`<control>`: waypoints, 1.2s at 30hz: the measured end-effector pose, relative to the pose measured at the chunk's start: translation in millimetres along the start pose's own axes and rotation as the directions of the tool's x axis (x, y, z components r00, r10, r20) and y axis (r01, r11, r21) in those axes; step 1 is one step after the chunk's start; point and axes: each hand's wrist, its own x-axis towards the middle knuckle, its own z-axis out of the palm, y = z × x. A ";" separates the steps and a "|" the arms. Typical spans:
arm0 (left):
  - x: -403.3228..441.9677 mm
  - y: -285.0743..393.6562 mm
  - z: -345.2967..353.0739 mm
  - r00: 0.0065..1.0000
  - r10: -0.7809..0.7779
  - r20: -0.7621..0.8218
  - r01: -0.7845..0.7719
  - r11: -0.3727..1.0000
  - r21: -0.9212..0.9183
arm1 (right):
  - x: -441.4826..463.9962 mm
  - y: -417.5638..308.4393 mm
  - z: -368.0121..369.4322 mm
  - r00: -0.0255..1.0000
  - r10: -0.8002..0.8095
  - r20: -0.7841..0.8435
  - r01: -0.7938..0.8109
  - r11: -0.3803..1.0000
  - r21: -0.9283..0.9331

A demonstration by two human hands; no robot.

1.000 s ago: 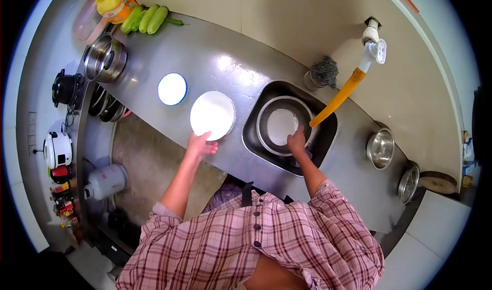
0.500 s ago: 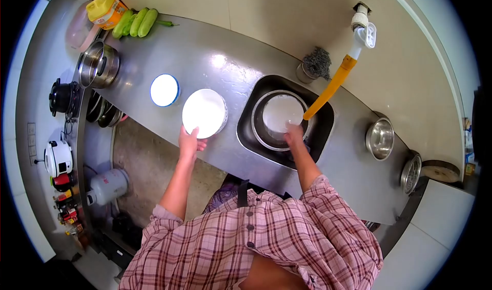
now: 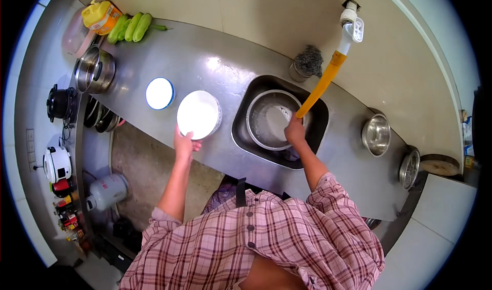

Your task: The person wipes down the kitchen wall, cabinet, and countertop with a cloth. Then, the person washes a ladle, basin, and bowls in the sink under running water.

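My left hand point(image 3: 184, 144) is closed on the near rim of a white bowl point(image 3: 199, 114) at the counter's front, thumb over the edge. Left of that bowl stands a smaller white bowl with a blue rim point(image 3: 160, 93). In the sink point(image 3: 237, 136), a round metal basin point(image 3: 251, 118) appears to hold water. My right hand point(image 3: 294, 131) is closed at the basin's right side, on another white bowl point(image 3: 277, 123) that lies tilted and partly under the water. The hand covers part of this bowl. Just above my fingers ends the yellow hose point(image 3: 320, 86).
A scouring pad point(image 3: 309, 60) sits in a metal cup behind the sink. Metal bowls point(image 3: 376, 135) stand to the right. Far left are a steel pot point(image 3: 96, 70), green gourds point(image 3: 137, 27) and a yellow jug point(image 3: 102, 15). A gas cylinder point(image 3: 108, 191) stands on the floor.
My right hand has tipped the white bowl down into the basin, so less of it shows, and has come up close to the hose end. My left hand stays on its bowl.
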 end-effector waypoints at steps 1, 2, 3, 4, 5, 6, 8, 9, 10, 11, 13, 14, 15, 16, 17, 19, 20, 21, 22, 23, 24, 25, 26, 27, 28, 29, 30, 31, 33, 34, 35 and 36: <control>-0.9 -0.7 0.0 1.000 0.014 -0.007 -0.014 1.000 -0.010 | -1.4 5.2 9.6 0.998 0.018 0.059 -0.019 1.000 0.023; 0.1 -0.2 -0.6 1.000 0.016 0.000 -0.016 1.000 -0.009 | 5.4 17.0 32.8 0.985 0.105 0.135 -0.135 0.961 0.242; 1.1 -0.2 -1.8 1.000 0.017 0.005 -0.017 1.000 -0.008 | 16.2 33.6 65.1 0.959 0.168 0.228 -0.255 0.862 0.438; 0.2 -0.6 -2.3 1.000 0.016 0.011 -0.016 1.000 -0.006 | 12.8 34.8 68.8 0.917 0.190 0.351 -0.376 0.707 0.599; -1.4 -1.5 -2.7 1.000 0.024 0.019 -0.024 1.000 -0.004 | 9.3 36.0 72.4 0.858 0.209 0.469 -0.505 0.510 0.697; -3.5 -0.5 -2.9 0.999 0.033 0.027 -0.033 0.999 -0.003 | -4.4 21.2 55.4 0.786 0.171 0.594 -0.617 0.281 0.735; -6.6 5.4 -3.0 0.999 0.031 0.042 -0.030 1.000 -0.006 | -16.1 7.3 39.9 0.702 0.034 0.711 -0.711 -0.006 0.703; -9.0 8.2 -3.7 0.999 0.015 0.048 -0.015 1.000 -0.010 | -19.6 6.8 40.1 0.694 -0.029 0.720 -0.720 -0.052 0.692; -10.4 9.7 -4.4 0.999 0.000 0.054 0.000 1.000 -0.013 | -22.5 5.7 40.3 0.685 -0.092 0.723 -0.729 -0.098 0.678; -10.6 10.2 -5.3 0.998 -0.012 0.063 0.012 1.000 0.000 | -23.7 3.3 40.2 0.662 -0.135 0.737 -0.749 -0.130 0.649; -9.5 11.0 -6.6 0.996 -0.033 0.084 0.032 0.999 0.021 | -20.7 1.6 42.0 0.619 -0.221 0.753 -0.785 -0.186 0.591; -7.7 9.7 -7.7 0.994 -0.054 0.090 0.051 0.998 0.038 | -19.7 1.9 41.8 0.596 -0.295 0.747 -0.803 -0.209 0.558; -6.0 9.1 -8.5 0.993 -0.075 0.096 0.070 0.996 0.054 | -19.0 1.0 40.4 0.570 -0.367 0.735 -0.821 -0.227 0.523; -4.5 8.2 -9.1 0.990 -0.096 0.101 0.089 0.994 0.070 | -18.6 0.1 39.1 0.542 -0.438 0.717 -0.839 -0.242 0.487; -3.5 6.6 -9.0 0.992 -0.085 0.096 0.079 0.995 0.066 | -19.1 -1.3 38.6 0.527 -0.495 0.691 -0.849 -0.276 0.449; -6.4 5.9 -5.9 0.994 -0.067 0.085 0.062 0.996 0.056 | -26.1 -13.8 30.3 0.494 -0.603 0.627 -0.870 -0.332 0.365; -7.7 5.2 -4.1 0.995 -0.057 0.081 0.054 0.998 0.038 | -31.2 -20.2 27.3 0.478 -0.659 0.581 -0.878 -0.365 0.309; -8.3 5.2 -2.2 0.996 -0.047 0.076 0.046 0.999 0.019 | -38.2 -27.5 24.5 0.463 -0.711 0.529 -0.886 -0.391 0.249; -7.5 5.4 -1.8 0.997 -0.036 0.070 0.036 0.999 0.000 | -44.6 -34.6 22.1 0.448 -0.759 0.473 -0.892 -0.411 0.187; -4.5 4.2 -2.5 0.994 -0.031 0.107 0.036 0.998 -0.049 | -50.8 -41.5 19.4 0.444 -0.789 0.424 -0.895 -0.417 0.162; 1.0 0.6 -3.4 0.989 -0.024 0.143 0.038 0.995 -0.096 | -57.7 -47.4 17.3 0.440 -0.816 0.374 -0.897 -0.421 0.136; 7.6 -4.7 -4.9 0.984 -0.016 0.179 0.042 0.989 -0.143 | -63.6 -51.7 17.1 0.437 -0.840 0.323 -0.898 -0.425 0.109; 14.7 -9.5 -6.1 0.975 -0.061 0.216 0.108 0.971 -0.212 | -67.7 -56.3 16.5 0.466 -0.813 0.349 -0.883 -0.455 0.120; 21.5 -12.5 -7.0 0.962 -0.101 0.254 0.173 0.945 -0.279 | -70.8 -61.0 15.4 0.453 -0.834 0.315 -0.891 -0.438 0.120; 27.4 -16.2 -8.8 0.946 -0.137 0.293 0.238 0.909 -0.343 | -73.9 -65.7 14.3 0.436 -0.855 0.281 -0.900 -0.420 0.118; 31.6 -21.4 -10.2 0.943 -0.123 0.310 0.240 0.897 -0.373 | -76.2 -69.9 12.6 0.416 -0.875 0.248 -0.909 -0.400 0.116; 32.1 -23.1 -9.3 0.939 -0.107 0.326 0.240 0.883 -0.403 | -78.8 -76.2 6.0 0.395 -0.880 0.264 -0.919 -0.372 0.134; 33.0 -24.1 -8.8 0.936 -0.089 0.341 0.241 0.869 -0.433 | -79.8 -83.0 1.3 0.374 -0.890 0.260 -0.926 -0.344 0.154; 36.1 -25.3 -8.6 0.931 -0.075 0.358 0.240 0.863 -0.444 | -80.8 -97.8 -9.4 0.333 -0.908 0.255 -0.937 -0.289 0.195; 36.5 -24.5 -8.5 0.928 -0.066 0.366 0.239 0.861 -0.450 | -82.2 -110.4 -20.5 0.344 -0.886 0.310 -0.926 -0.265 0.269; 35.9 -24.8 -7.2 0.934 -0.064 0.353 0.229 0.864 -0.448 | -79.9 -121.8 -26.7 0.382 -0.852 0.357 -0.905 -0.266 0.332; 34.3 -25.3 -4.5 0.938 -0.064 0.340 0.220 0.868 -0.445 | -76.2 -132.3 -31.2 0.423 -0.814 0.399 -0.880 -0.264 0.394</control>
